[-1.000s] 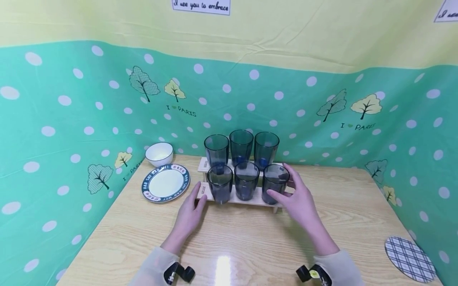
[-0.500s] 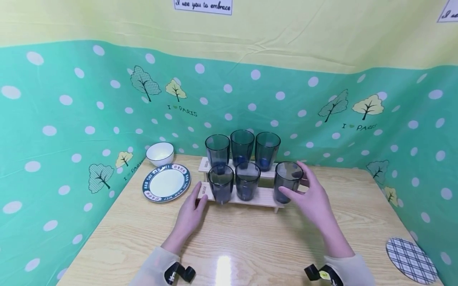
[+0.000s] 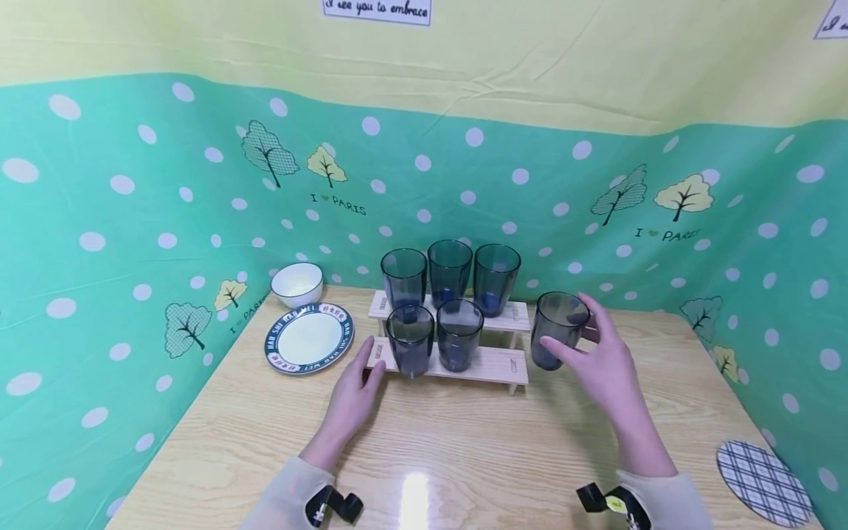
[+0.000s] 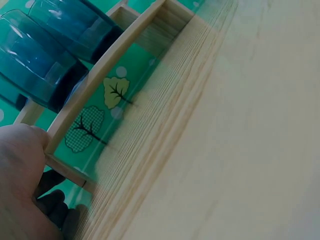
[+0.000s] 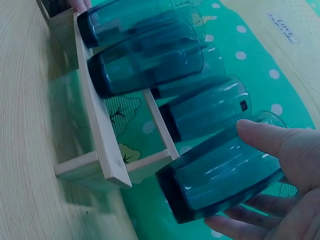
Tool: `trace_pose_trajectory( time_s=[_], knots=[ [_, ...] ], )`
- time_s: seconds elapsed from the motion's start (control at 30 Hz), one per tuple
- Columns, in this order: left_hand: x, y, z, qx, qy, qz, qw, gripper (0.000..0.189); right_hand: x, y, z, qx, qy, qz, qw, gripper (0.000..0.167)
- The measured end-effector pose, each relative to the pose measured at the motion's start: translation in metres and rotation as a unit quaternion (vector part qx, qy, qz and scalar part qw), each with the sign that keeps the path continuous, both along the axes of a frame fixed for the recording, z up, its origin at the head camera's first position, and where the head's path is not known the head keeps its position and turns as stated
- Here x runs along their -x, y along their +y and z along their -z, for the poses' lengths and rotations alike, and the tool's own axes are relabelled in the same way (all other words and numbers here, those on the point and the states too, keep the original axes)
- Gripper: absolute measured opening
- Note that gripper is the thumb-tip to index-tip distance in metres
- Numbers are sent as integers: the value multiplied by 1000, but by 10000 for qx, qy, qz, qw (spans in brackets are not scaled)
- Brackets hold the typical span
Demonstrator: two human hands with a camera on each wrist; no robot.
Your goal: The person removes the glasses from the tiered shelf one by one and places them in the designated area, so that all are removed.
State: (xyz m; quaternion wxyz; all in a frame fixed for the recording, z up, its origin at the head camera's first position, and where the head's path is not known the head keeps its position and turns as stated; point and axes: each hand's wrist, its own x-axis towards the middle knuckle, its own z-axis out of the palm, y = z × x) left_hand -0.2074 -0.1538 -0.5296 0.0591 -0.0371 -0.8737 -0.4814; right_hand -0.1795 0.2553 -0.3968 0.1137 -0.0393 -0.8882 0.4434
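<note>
My right hand (image 3: 608,368) holds a dark tinted glass (image 3: 548,335) upright, thumb on the near side and fingers round the far side. It is off the right end of the lower wooden shelf (image 3: 490,362); in the right wrist view the glass base (image 5: 175,197) is clear of the rack. My left hand (image 3: 351,394) grips the left end of that shelf, its thumb on top and the other fingers at the end leg. Two matching glasses, one left (image 3: 411,346) and one in the middle (image 3: 458,338), stand on the lower shelf.
Three more glasses stand on the upper shelf (image 3: 513,315) behind. Left of the rack are a white bowl (image 3: 297,285) and a blue-rimmed plate (image 3: 309,338). A checked round mat (image 3: 765,482) lies at the right table edge. A polka-dot cloth (image 3: 424,169) hangs behind the table.
The right hand has lifted the right glass off the lower shelf and carried it right, past the shelf's end. My left hand has kept its place on the shelf.
</note>
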Motion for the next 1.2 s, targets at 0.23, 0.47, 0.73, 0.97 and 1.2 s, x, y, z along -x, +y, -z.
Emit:
trace_pose_trajectory(
  time_s=[0.23, 0.47, 0.73, 0.97, 1.2],
  knots=[
    [1, 0, -2, 12, 6, -1, 10000, 66, 8, 7, 8, 92, 47, 212, 9997, 111],
    [1, -2, -2, 36, -14, -17, 10000, 66, 23, 9, 24, 366, 318, 406, 9980, 110],
    [0, -1, 1, 102, -26, -37, 9999, 67, 40, 11, 45, 543, 368, 509, 9965, 111],
    [-1, -1, 3, 40, -32, -46, 10000, 68, 51, 12, 61, 785, 266, 519, 9952, 110],
    [-1, -1, 3, 32, 31, -29, 10000, 68, 56, 12, 71, 772, 317, 535, 9951, 107]
  ],
)
